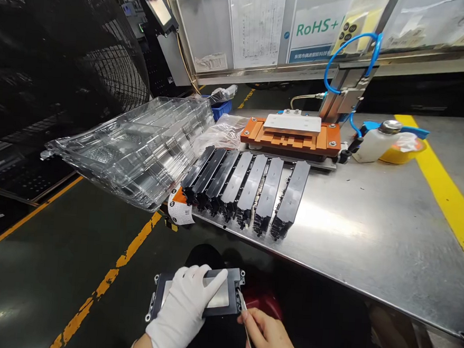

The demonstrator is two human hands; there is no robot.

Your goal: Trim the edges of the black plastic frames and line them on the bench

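Note:
Over my lap, my left hand [183, 308] in a white glove is closed around a black plastic housing [230, 280] with a silver metal plate [219, 295] on its upper face. The glove lies across the plate and covers part of it. My bare right hand [266, 333] grips a slim metal hand tool [243, 303], whose exact kind I cannot make out. The tool's tip is at the right end of the housing, by its small moulded features. A row of several similar black housings [272, 190] stands on the metal bench [343, 224] in front of me.
Behind the row sits an orange fixture [254, 132] with a pneumatic stand and blue hose [329, 69]. Clear plastic trays [139, 141] overhang the bench's left edge. A white bottle [371, 144] and yellow tape roll [402, 151] stand at the right. A large fan [120, 65] is at left.

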